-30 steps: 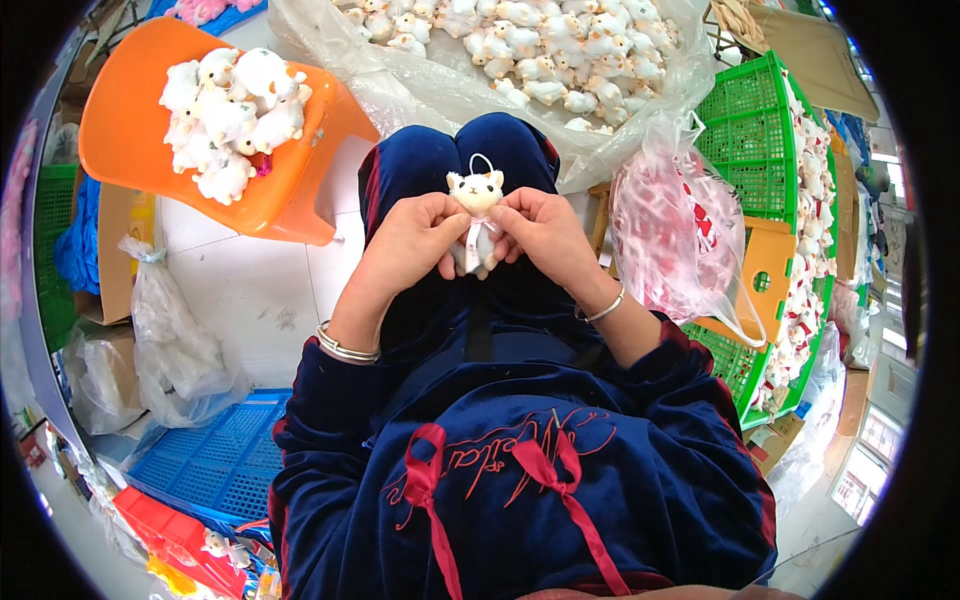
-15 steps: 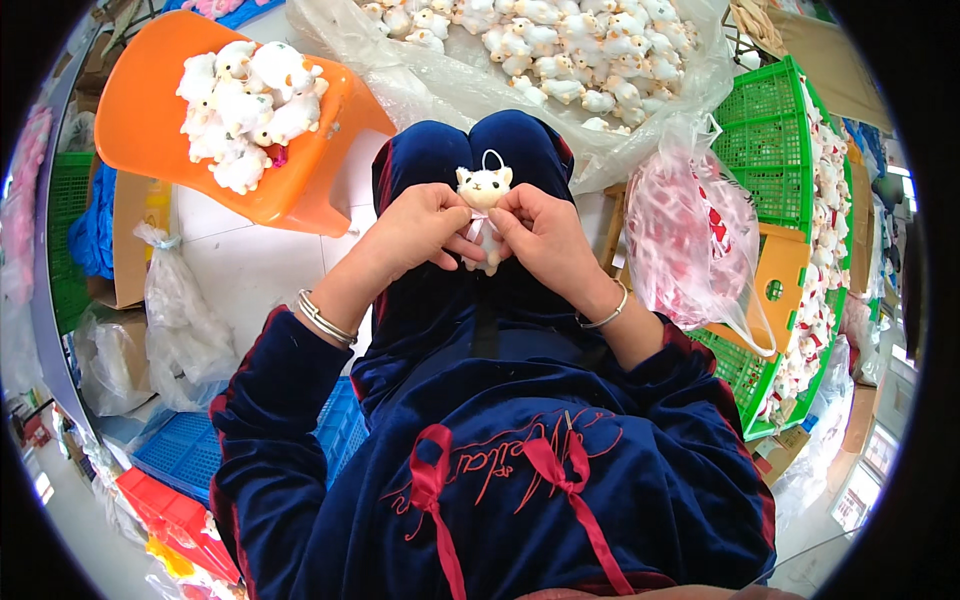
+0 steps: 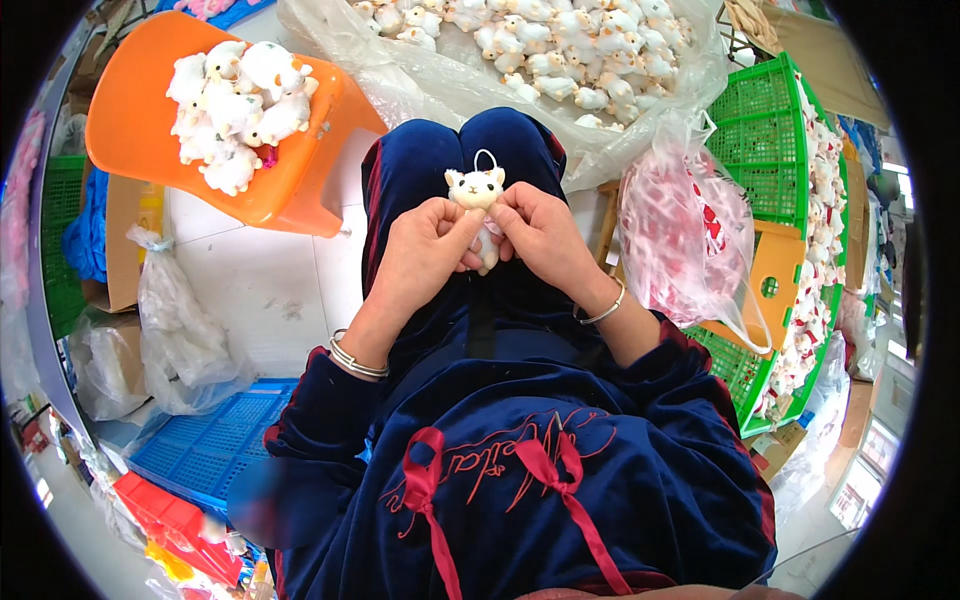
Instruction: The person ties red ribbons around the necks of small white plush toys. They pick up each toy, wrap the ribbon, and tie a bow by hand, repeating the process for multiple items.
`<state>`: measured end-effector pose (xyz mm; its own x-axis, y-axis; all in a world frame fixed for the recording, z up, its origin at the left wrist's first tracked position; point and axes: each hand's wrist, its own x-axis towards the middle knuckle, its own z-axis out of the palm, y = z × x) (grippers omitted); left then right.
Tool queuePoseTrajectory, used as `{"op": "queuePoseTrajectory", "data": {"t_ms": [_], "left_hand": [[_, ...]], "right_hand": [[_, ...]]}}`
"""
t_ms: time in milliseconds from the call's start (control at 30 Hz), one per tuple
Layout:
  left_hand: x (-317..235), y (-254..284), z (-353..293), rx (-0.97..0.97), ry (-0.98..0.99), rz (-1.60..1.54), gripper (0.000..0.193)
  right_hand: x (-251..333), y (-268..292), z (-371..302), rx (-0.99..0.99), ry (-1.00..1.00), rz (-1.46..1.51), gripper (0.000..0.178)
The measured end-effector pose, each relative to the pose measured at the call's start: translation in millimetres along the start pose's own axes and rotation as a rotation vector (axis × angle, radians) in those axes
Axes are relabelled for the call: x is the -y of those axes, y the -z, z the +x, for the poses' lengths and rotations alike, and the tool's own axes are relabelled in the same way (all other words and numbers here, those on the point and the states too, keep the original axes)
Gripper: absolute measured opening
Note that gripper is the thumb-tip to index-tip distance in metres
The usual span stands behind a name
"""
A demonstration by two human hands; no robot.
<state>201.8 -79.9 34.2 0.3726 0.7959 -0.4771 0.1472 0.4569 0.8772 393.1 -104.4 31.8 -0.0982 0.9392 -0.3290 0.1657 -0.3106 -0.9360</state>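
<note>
The small white plush animal (image 3: 474, 188) was over the person's thighs, right of the orange plastic chair (image 3: 130, 130), its head uppermost and a white cord loop (image 3: 485, 154) standing from its crown. The left hand (image 3: 430, 250) pinched it at the neck between thumb and fingers; the right hand (image 3: 541, 232) gripped the opposite side likewise, the thumbs near each other below the chin. Fingers hid much of the body. A heap of similar toys (image 3: 240, 110) lay on the chair. Right of the chair, many more spread over clear plastic sheeting (image 3: 345, 50); farther right stood a bulging clear bag (image 3: 680, 215) with pink and red contents, beside a green crate (image 3: 755, 140).
</note>
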Motion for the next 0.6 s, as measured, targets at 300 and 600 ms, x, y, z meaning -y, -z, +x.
{"op": "queuePoseTrajectory", "data": {"t_ms": [300,600], "left_hand": [[7.6,-7.3,3.1,-0.010,-0.060,-0.055,0.018],[13.9,-4.7,3.8,0.015,-0.007,-0.124,0.021]], "right_hand": [[-13.4,-1.8,-6.6,-0.075,-0.025,0.081,0.018],[-16.5,11.2,2.7,0.021,-0.142,0.302,0.018]]}}
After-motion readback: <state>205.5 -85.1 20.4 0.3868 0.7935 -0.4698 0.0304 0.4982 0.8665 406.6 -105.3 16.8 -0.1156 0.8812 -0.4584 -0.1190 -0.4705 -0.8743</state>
